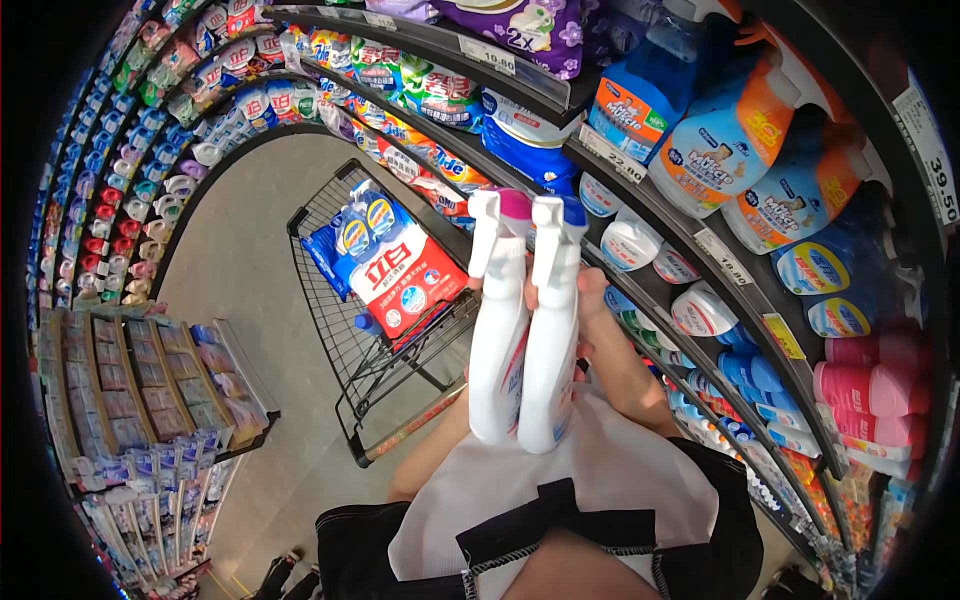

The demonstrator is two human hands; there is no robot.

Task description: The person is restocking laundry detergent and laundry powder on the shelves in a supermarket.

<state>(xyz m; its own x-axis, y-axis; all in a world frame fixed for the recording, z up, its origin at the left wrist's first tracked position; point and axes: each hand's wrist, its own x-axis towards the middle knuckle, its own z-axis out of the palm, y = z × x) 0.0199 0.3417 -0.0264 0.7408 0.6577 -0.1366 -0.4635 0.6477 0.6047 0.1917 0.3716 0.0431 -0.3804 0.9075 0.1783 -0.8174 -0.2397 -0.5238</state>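
Two white trigger spray bottles stand side by side in front of my chest. My left hand (476, 281), mostly hidden, is behind the bottle with the magenta nozzle part (499, 322); only a bit of finger shows at its neck. Around the neck and upper body of the bottle with the blue nozzle part (551, 330), the fingers of my right hand (589, 300) are closed. Beyond them is a black wire shopping cart (322, 330) with a red, white and blue detergent bag (409, 281), a blue pack (324, 251) and yellow-labelled bottles (367, 221).
Shelves with price strips (724, 255) curve close along my right, holding spray cleaners (712, 169) and pink bottles (862, 386). A stepped display (142, 375) stands at the left on the grey floor (225, 225). Other people's legs (285, 574) show at the bottom.
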